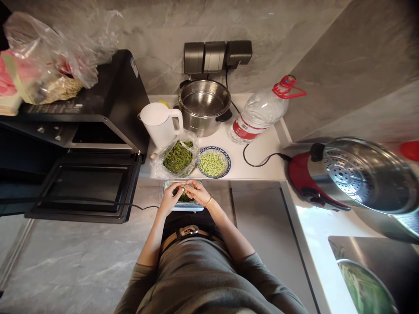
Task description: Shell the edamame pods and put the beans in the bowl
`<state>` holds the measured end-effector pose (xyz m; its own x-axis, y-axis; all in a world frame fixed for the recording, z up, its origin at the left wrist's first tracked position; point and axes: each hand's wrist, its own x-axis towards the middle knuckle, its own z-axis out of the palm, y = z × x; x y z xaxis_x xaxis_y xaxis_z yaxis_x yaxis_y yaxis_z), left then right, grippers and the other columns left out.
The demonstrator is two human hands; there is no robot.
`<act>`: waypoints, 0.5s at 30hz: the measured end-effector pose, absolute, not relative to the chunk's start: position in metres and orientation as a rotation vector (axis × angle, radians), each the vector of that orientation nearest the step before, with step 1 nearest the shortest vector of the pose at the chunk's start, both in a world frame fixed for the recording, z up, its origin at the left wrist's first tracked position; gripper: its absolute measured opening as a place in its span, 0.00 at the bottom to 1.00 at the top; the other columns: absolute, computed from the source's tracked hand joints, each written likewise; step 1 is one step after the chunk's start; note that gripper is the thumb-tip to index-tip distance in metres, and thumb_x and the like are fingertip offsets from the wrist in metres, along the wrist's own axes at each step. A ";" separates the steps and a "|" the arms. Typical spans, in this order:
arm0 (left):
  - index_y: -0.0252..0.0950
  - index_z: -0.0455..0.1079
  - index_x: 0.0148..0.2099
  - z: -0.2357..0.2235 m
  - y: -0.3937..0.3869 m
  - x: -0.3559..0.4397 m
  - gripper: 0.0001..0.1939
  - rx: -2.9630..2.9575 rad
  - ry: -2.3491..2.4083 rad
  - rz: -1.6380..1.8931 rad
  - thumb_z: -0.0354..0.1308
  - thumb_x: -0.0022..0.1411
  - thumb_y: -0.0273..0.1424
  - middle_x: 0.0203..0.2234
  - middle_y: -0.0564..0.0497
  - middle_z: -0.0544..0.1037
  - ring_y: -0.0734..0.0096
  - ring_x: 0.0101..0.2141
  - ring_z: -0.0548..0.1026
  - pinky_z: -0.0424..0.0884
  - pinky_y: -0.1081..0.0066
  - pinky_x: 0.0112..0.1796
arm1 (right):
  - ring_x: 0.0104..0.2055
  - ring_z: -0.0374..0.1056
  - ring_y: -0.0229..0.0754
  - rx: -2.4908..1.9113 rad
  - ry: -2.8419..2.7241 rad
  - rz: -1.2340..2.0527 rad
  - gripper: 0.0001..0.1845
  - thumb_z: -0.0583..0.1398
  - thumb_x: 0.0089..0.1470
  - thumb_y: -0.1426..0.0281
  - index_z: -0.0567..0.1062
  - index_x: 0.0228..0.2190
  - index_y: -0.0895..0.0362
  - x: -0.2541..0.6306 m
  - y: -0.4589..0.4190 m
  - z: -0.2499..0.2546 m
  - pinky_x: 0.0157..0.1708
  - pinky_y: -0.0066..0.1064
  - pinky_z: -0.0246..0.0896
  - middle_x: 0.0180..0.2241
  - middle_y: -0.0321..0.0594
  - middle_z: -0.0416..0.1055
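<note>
My left hand [172,197] and my right hand [197,192] meet over a small pale tray [185,206] held against my waist, and both pinch one green bean pod [184,188] between their fingertips. Green pods or shells lie in the tray under my hands. On the white counter just beyond, a clear plastic bag [176,157] holds many green pods. Beside it to the right, a blue-rimmed plate [214,162] carries shelled pale green beans.
A white jug [160,123], a steel pot [204,104] and a lying water bottle [260,114] stand at the back. A black oven [81,144] with its door open is at left. A red cooker with a steel lid [353,174] and a sink [373,274] are at right.
</note>
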<state>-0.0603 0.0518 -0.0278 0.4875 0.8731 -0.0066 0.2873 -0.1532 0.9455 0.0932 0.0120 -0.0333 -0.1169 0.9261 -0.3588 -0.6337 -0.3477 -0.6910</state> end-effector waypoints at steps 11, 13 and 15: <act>0.38 0.76 0.32 -0.023 0.059 -0.064 0.05 1.786 1.155 0.511 0.61 0.55 0.33 0.27 0.53 0.81 0.72 0.28 0.76 0.70 0.74 0.34 | 0.17 0.57 0.28 -1.053 -0.540 1.747 0.20 0.69 0.38 0.56 0.74 0.26 0.59 0.094 0.009 -0.053 0.17 0.24 0.46 0.19 0.32 0.69; 0.38 0.76 0.33 -0.023 0.056 -0.061 0.05 1.820 1.163 0.530 0.59 0.56 0.32 0.28 0.53 0.81 0.73 0.28 0.76 0.71 0.74 0.34 | 0.18 0.58 0.28 -1.048 -0.501 1.756 0.21 0.70 0.36 0.56 0.75 0.27 0.59 0.095 0.009 -0.054 0.17 0.24 0.47 0.20 0.32 0.69; 0.38 0.76 0.33 -0.024 0.053 -0.059 0.06 1.825 1.170 0.555 0.58 0.57 0.33 0.28 0.53 0.81 0.73 0.29 0.77 0.71 0.74 0.35 | 0.19 0.59 0.29 -1.049 -0.460 1.765 0.21 0.70 0.34 0.56 0.75 0.27 0.59 0.097 0.009 -0.055 0.18 0.24 0.48 0.20 0.33 0.70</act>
<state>-0.0587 0.0535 -0.0239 0.4581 0.8850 -0.0830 0.4952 -0.1766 0.8507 0.0966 0.0092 -0.0546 -0.1332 0.8868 -0.4425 -0.5578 -0.4361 -0.7062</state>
